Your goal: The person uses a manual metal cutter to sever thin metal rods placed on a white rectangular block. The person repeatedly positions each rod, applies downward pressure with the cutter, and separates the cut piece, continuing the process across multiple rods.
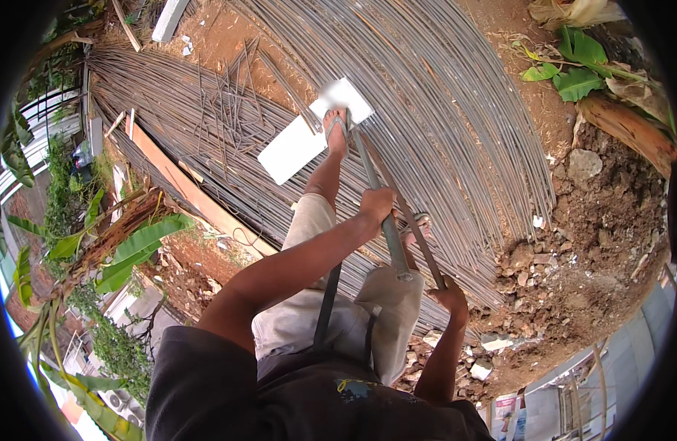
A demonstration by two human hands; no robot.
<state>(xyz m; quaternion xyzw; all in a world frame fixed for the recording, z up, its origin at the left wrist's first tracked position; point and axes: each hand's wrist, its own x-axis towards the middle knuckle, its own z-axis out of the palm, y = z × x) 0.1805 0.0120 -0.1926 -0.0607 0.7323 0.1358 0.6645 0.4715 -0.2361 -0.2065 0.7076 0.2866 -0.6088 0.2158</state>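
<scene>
My left hand (pixel 379 204) is closed around a grey-green metal pipe (pixel 395 251). The pipe slants from beside my front foot back toward my knee. Lower and to the right, my right hand (pixel 450 295) grips the near end of a thin rusty steel bar (pixel 419 239). Bar and pipe come close together at their far ends, next to the foot; whether they join there I cannot tell. My sandalled left foot (pixel 336 132) stands on a white board (pixel 291 153), which lies across the steel rods. Part of the board is blurred.
Long steel reinforcing rods (pixel 456 95) cover the ground in a wide spread. Shorter rods (pixel 239 103) lie crosswise at the left. A wooden plank (pixel 180 180) runs along the left edge. Broken soil and rubble (pixel 566 250) rise at the right; banana leaves (pixel 581 66) hang beyond.
</scene>
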